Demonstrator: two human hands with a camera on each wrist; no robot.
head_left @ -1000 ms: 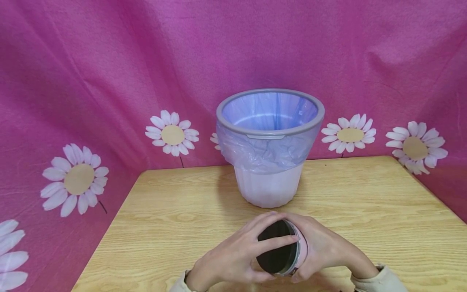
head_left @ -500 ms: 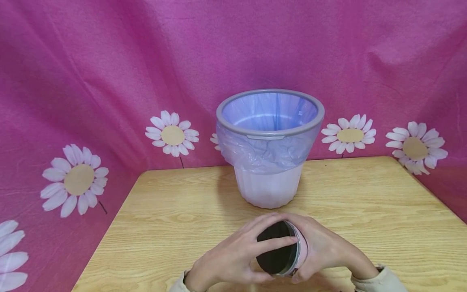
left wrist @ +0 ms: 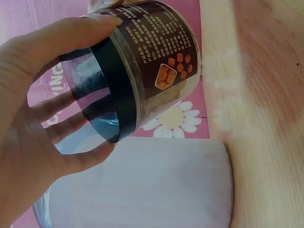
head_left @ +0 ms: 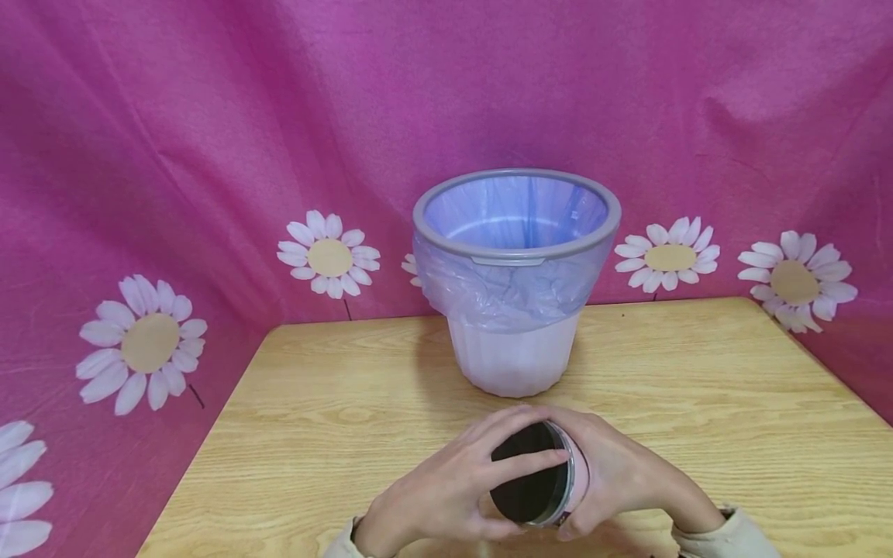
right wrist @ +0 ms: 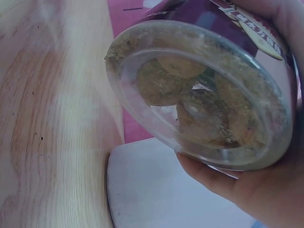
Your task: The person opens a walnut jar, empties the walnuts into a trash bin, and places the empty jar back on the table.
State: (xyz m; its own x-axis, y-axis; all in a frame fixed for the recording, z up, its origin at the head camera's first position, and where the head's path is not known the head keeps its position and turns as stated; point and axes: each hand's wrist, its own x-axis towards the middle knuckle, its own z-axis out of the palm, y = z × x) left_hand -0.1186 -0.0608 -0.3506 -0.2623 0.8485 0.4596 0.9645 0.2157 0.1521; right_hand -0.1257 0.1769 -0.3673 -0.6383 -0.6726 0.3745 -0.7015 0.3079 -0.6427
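- Clear plastic snack jar (left wrist: 152, 61), tilted, is held between both hands before the bag-lined wastebasket (head_left: 512, 356).
- Left hand (head_left: 453, 480) grips its dark-banded lid (left wrist: 116, 90), fingers spread, likely for even purchase.
- Right hand (head_left: 617, 473) clasps it near the base (right wrist: 199, 104), apparently steadying it.

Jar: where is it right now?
Low in the head view, just right of centre: the jar is tilted between the left hand and right hand, nearer the wearer than the bin.
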